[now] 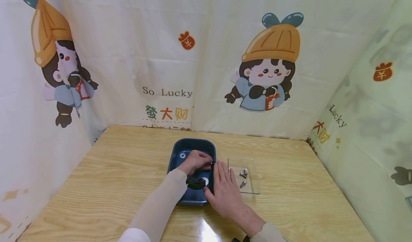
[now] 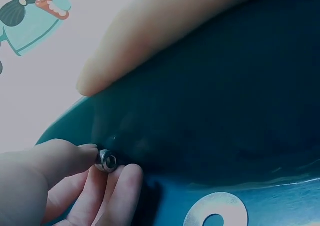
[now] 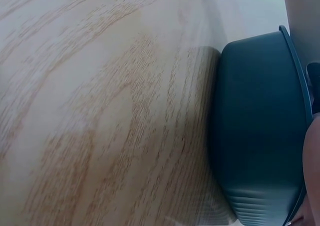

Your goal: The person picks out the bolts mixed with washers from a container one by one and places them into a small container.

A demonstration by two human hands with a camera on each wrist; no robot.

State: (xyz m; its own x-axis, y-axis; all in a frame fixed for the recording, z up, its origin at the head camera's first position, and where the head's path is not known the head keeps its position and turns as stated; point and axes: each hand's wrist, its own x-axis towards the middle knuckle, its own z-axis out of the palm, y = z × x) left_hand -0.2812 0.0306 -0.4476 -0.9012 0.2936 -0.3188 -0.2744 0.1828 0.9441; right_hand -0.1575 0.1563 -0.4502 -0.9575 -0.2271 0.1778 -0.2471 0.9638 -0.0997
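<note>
A dark blue rectangular tray (image 1: 194, 139) stands on the table, with its outer wall (image 3: 260, 116) filling the right side of the right wrist view. Inside it, near the right wall, my left hand (image 1: 194, 161) pinches a small metal socket-head screw (image 2: 107, 161) between thumb and fingers; the socket end faces the left wrist camera. My right hand (image 1: 225, 190) lies with fairly straight fingers along the tray's right rim. One pale finger (image 2: 130, 41) crosses that rim in the left wrist view. Washers lie in the tray: a small one (image 1: 180, 156) and a larger one (image 1: 207, 181).
Right of the tray, a shallow clear plastic box (image 1: 256, 179) holds several metal screws (image 1: 243, 184). A black band (image 1: 194, 183) circles the left wrist. The wood-grain table (image 1: 112, 170) meets a printed curtain (image 1: 161, 56) at the back.
</note>
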